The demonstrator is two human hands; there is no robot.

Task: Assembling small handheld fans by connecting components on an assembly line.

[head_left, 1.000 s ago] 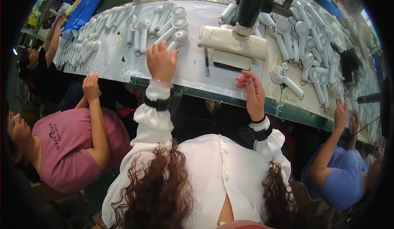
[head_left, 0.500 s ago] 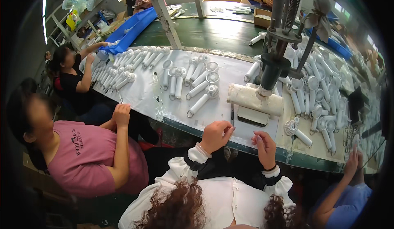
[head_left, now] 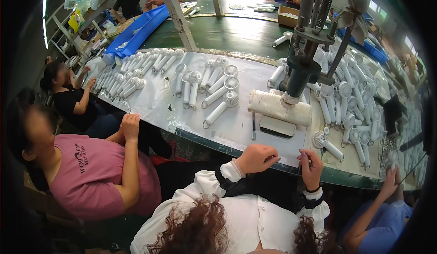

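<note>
Left hand [head_left: 257,158] was on the near side of the press [head_left: 304,74], fingers bunched toward the thumb; couldn't tell if they pinched anything. Right hand [head_left: 311,168] was also on the press's near side, fingers curled; couldn't tell its grip either. Between press and hands: thin tool [head_left: 254,126], low pale block [head_left: 276,126]. Whitish roll [head_left: 268,108] lay at the press's lower tip. White handheld fans [head_left: 220,109] lay left of the press, a fan pile [head_left: 353,94] right, single fan [head_left: 328,145] near right.
</note>
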